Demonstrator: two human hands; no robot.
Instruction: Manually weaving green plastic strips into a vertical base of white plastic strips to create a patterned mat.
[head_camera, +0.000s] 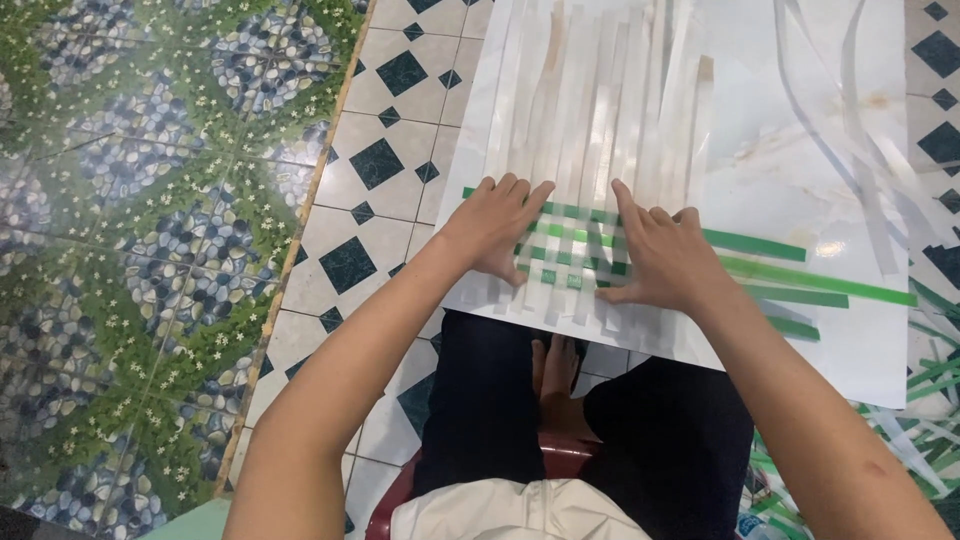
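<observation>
Basically: patterned floor tiles (150, 200) far left, then left hand (495, 235) flat, fingers spread, pressing white strips (590, 110) woven with green strips (760, 245); right hand (665, 260) beside it, likewise open, gripping nothing, all on marble-look board (800, 150).

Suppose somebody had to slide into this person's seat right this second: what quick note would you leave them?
Left hand: flat, fingers spread, pressing the woven patch at its left edge.
Right hand: flat, pressing the patch at its right side; neither hand grips anything.
Things: white strips lie side by side on the white board on the tiled floor; green strips cross them, ends sticking out to the right. Loose green strips lie at far right.
Done: a few green rows are woven in near the close edge.
Left: the white strips beyond the hands are unwoven.
</observation>
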